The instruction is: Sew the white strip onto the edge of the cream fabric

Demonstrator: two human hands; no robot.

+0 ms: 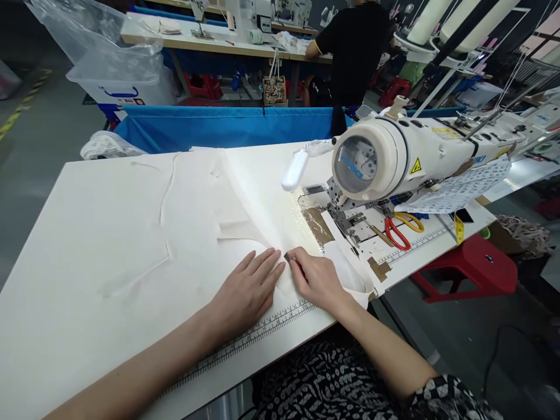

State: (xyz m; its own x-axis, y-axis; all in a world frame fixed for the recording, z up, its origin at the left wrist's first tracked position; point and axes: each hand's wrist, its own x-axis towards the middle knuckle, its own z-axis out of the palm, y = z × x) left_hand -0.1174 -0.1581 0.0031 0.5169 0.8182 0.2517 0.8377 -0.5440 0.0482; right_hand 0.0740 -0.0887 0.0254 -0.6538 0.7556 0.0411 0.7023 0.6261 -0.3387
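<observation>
White fabric [196, 192] lies spread over the tabletop, with creases and a folded strip [238, 230] near its middle. My left hand [251, 286] rests flat on the cloth, fingers stretched out and close together, holding nothing. Just to its right, my right hand [317, 277] is closed in a pinch around a small dark object [287, 256]. Only a short dark tip of that object shows at the fingertips, touching or just above the cloth, so its kind is hidden. Some white cloth [345, 271] extends beneath and beyond my right hand toward the sewing machine [371, 157].
Red-handled scissors [397, 234] and a yellow-handled pair [409, 221] lie by the machine bed. A printed ruler [262, 329] runs along the front edge. A white rounded object [295, 170] stands behind the cloth. At right is a red stool [472, 268]; a person [356, 52] sits beyond.
</observation>
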